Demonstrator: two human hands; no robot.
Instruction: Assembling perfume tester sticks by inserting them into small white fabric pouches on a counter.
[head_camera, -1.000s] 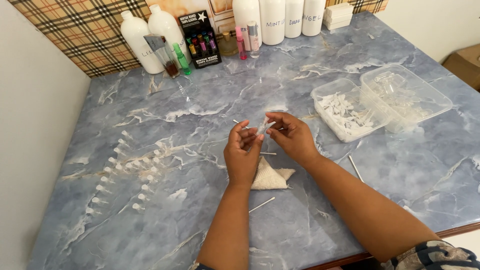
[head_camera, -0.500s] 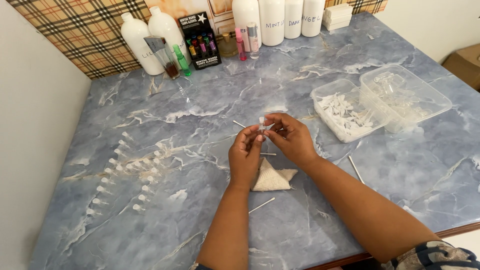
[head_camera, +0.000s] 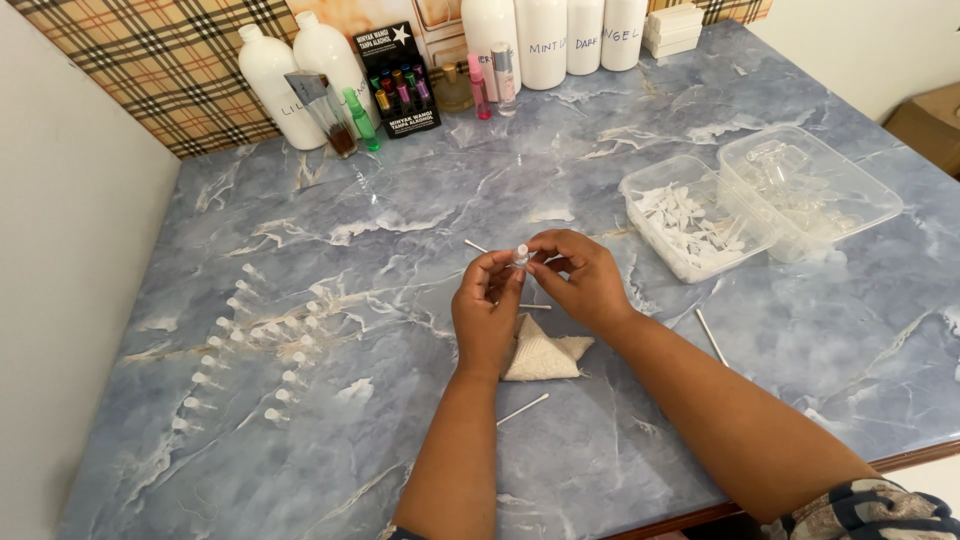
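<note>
Both hands, left (head_camera: 487, 312) and right (head_camera: 577, 279), pinch one small vial (head_camera: 520, 257) between fingertips, just above a white cloth (head_camera: 541, 356) mid-table (head_camera: 400, 220).

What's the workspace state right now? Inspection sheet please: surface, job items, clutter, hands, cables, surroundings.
Surface: blue marbled table, dry as far as visible.
Job's things: small clear vial with white cap, held between both hands above a folded white cloth.
Clutter: rows of small vials lying at left; two clear plastic tubs at right; thin white sticks scattered; white bottles and a black box at the back.
Grippers: left hand and right hand both pinch the vial.
Cables: nothing seen.
Surroundings: plaid cloth behind, white wall at left.
</note>
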